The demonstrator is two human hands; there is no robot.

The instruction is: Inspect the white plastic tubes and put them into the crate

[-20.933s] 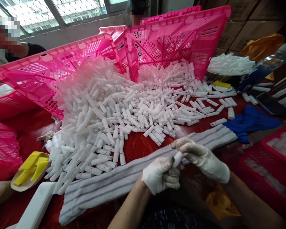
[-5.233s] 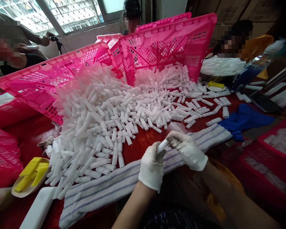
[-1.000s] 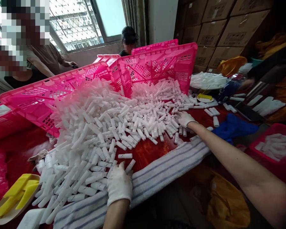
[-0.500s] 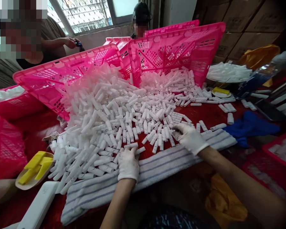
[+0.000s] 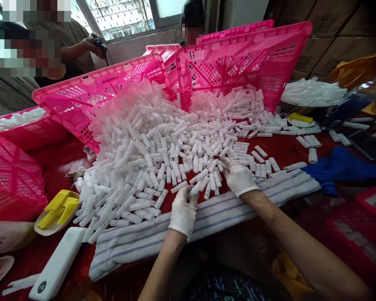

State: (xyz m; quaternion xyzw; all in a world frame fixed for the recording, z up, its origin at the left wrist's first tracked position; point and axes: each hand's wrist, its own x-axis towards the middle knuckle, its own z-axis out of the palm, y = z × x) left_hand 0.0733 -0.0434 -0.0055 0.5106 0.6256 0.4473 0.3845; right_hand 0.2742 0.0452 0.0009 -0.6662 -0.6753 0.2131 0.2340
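A big heap of white plastic tubes (image 5: 156, 133) spills from two tipped pink crates (image 5: 81, 90) (image 5: 247, 58) onto the red table. My gloved left hand (image 5: 183, 211) rests on the striped towel (image 5: 150, 236), its fingers lying on loose tubes (image 5: 196, 189) at the heap's near edge. A little to the right, my gloved right hand (image 5: 238, 177) lies flat on the tubes with its fingers stretched out. Neither hand visibly grips anything.
A dish of yellow pieces (image 5: 58, 207) and a white power bank (image 5: 58, 263) lie near left. A blue cloth (image 5: 341, 167), a tray of tubes (image 5: 313, 92) and a red crate (image 5: 363, 217) are right. Other people (image 5: 81, 46) sit across the table.
Earlier both hands worked on one tube over the towel. Within the last second they reached into the heap and drew back toward the towel, dragging tubes nearer; the view shifted right.
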